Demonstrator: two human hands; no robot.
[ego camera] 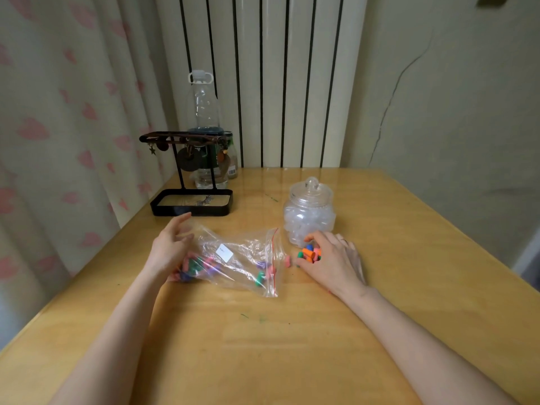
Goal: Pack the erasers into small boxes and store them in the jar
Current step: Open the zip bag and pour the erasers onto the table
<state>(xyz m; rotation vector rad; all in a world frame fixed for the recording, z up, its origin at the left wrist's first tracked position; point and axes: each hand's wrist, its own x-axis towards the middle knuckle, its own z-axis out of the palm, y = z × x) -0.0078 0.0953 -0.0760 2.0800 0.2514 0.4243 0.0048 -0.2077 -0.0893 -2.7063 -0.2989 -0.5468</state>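
Two bare hands were seen over a wooden table (292, 346), roughly mid-frame. A clear zip bag (242, 258) with a red seal strip was laid flat between them, and a bunch of coloured erasers (198, 266) could be made out inside it, mostly bunched at its left end.

The left hand (171, 248) was rested on that left end of the bag, fingers spread and loosely curled, so nothing was really pinched, more like pressed down by the palm.

The right hand (330, 258) was cupped over a small pile of loose erasers (310, 254) (orange, green, blue, pink) just right of the bag's mouth; whether any were actually gripped couldn't be told, since the fingertips were hidden. One pink eraser (288, 261) was left lying by itself between the bag's mouth and that pile.

Just behind the right hand, a lidded clear jar (309, 217) was stood, packed with what looked like small clear boxes, though it was pretty blurry.

Upper left of the table, a black stand (191, 201) with hanging trinkets and a plastic bottle (204, 112) behind it were parked.
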